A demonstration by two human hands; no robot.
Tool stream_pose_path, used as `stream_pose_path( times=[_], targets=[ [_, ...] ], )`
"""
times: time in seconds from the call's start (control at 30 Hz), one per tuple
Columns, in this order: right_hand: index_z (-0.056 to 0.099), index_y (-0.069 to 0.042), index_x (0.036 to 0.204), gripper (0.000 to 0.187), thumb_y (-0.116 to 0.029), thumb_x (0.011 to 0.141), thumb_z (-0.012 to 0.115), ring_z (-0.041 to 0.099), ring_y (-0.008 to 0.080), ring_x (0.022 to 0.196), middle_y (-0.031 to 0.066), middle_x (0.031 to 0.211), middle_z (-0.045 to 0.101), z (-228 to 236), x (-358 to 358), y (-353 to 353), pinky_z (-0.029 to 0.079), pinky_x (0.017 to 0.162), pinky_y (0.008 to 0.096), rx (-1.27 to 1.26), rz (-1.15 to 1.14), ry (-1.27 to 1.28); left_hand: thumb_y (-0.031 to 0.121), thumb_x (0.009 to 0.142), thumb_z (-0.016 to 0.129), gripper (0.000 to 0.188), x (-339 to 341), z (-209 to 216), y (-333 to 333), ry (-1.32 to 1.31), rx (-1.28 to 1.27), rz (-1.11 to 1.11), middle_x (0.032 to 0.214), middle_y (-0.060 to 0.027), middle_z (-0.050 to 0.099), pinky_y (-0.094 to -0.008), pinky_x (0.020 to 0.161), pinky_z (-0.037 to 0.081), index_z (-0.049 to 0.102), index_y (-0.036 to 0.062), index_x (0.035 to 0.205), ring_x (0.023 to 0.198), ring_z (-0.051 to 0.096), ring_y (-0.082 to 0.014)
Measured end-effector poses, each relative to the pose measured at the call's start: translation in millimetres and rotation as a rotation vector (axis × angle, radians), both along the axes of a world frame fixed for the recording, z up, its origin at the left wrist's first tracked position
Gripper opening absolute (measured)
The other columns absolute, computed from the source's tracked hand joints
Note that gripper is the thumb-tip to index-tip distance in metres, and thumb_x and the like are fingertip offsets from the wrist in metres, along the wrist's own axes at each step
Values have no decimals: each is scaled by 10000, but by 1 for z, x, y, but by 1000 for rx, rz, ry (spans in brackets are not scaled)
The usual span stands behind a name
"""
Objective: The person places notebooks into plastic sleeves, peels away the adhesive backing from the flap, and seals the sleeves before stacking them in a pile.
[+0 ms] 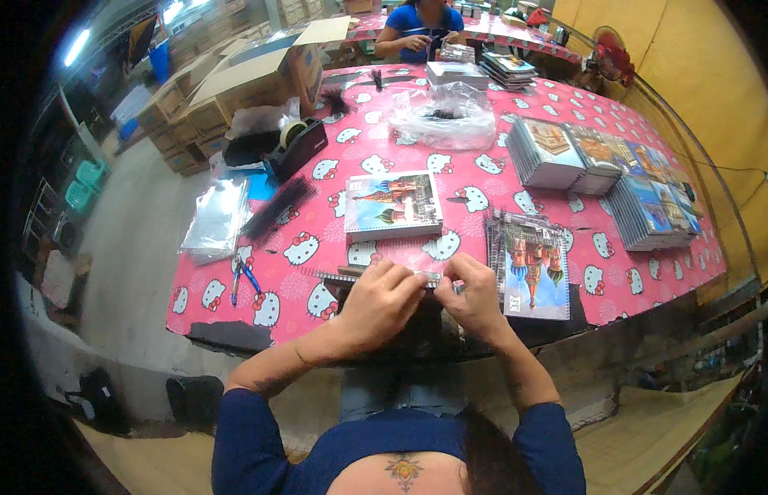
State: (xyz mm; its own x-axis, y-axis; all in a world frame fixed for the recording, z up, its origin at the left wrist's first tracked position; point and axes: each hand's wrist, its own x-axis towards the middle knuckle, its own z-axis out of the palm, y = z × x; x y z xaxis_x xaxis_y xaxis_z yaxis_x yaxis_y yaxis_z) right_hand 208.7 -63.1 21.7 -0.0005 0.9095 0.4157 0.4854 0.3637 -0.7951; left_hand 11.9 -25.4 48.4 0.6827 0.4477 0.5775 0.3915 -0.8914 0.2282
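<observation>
While both hands meet at the near edge of the pink cartoon-cat-print tablecloth table [565, 115], they pinch a thin spiral-bound notebook seen edge-on [376, 274], long axis running left-right across the view, roughly parallel to the table edge, left end poking out past the knuckles toward the person's left. Left hand [382, 299] has fingers curled and pressed down over the notebook's middle, thumb side underneath, so the item sits under and between the fingertips rather than in the palm. Right hand [475, 295] is closed in a fingertip pinch on the notebook's right end, just touching the left hand's fingers. What exactly the right fingertips grip, binding or cover, cannot be told. Just beyond the hands lies a spiral notebook with a colourful domed-cathedral cover [392, 204], flat, cover up. To the right, just beside the right hand, a stack of clear-wrapped cathedral-cover notebooks [531, 268]. Left of the hands, well apart, blue-handled pliers [244, 276], a bundle of black plastic binding combs [277, 206] and a pile of clear plastic sleeves [215, 219]. Farther back: a black tape dispenser [297, 144], a crumpled clear plastic bag [446, 115], fanned rows of finished notebooks [607, 165] on the right. Another person in a blue top [417, 29] works at the far end.
</observation>
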Motion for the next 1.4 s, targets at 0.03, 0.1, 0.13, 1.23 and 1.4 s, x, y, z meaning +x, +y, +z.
stream_pose_path(
  times=[0.03,0.1,0.13,1.23,1.4],
  targets=[
    [614,12,887,143,-129,874,635,637,137,747,63,796,651,4,-2,-3,535,708,335,-9,-44,99,116,829,706,210,2,9,2,-61,-53,-46,908,-103,630,-389,757,491,656,61,1025,850,590,-300],
    [598,3,1163,296,-96,886,637,654,144,875,58,902,673,38,2,-14,512,812,314,-148,294,688,101,861,659,163,3,45,10,-191,-159,-132,868,-97,601,-405,751,483,650,61,1020,829,576,-295],
    [607,2,1187,297,-74,900,622,656,159,904,71,955,682,37,11,-17,513,835,320,-166,313,458,73,868,646,142,3,67,14,-200,-226,-267,901,-118,632,-385,762,500,654,48,1008,868,614,-310],
    [517,61,1313,474,-119,880,590,612,288,1093,219,1215,603,-131,29,127,473,951,376,-216,-188,441,329,874,674,272,-15,-92,196,130,-228,45,1115,-91,678,-395,898,494,735,190,1100,1058,623,-285],
    [471,-1,1386,502,-28,890,546,602,240,1080,168,1214,595,-148,24,133,476,932,346,-210,-245,242,351,854,693,285,-17,-79,207,224,-424,63,1113,-76,681,-393,891,500,739,181,1077,1060,629,-274]
  ],
)
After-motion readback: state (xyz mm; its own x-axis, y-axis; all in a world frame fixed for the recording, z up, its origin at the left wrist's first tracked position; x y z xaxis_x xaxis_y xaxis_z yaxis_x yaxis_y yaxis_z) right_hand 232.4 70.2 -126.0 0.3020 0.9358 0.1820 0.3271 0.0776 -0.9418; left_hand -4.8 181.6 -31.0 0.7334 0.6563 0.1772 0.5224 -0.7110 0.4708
